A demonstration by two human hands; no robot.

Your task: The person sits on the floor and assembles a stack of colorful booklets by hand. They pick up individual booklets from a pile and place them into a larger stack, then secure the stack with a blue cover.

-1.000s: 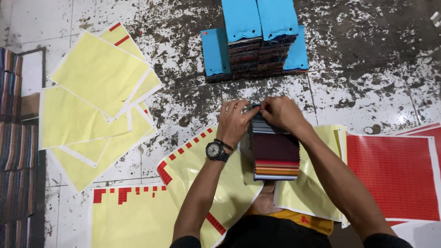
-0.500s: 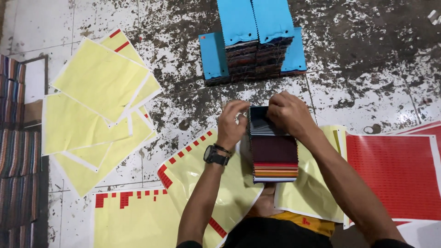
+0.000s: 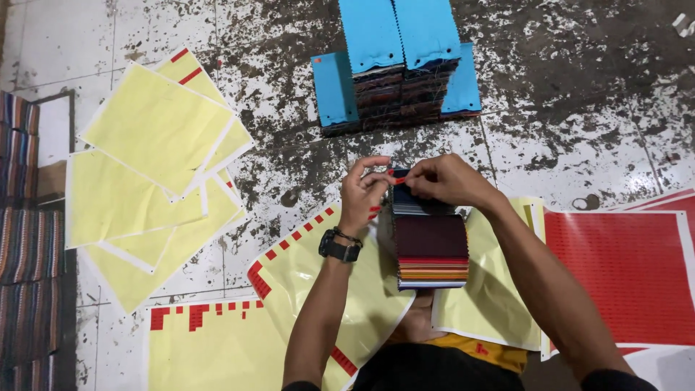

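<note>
A stack of fabric swatches (image 3: 431,246), dark maroon on top with red and orange edges showing at the near end, rests in front of me on yellow sheets. My left hand (image 3: 364,190), with a black watch on the wrist, pinches a small red strip at the stack's far left corner. My right hand (image 3: 447,179) grips the far end of the stack, fingers curled over its top edge. Both hands meet at that far edge.
Blue-topped swatch stacks (image 3: 399,65) stand farther out on the speckled floor. Yellow backing sheets (image 3: 156,156) lie scattered at left, more with red marks (image 3: 210,340) near me. A red sticker sheet (image 3: 626,275) lies at right. Striped fabric (image 3: 25,246) lines the left edge.
My hands have spread slightly at the stack's far edge; the left thumb and finger now pinch a small red strip. The stack stays in place.
</note>
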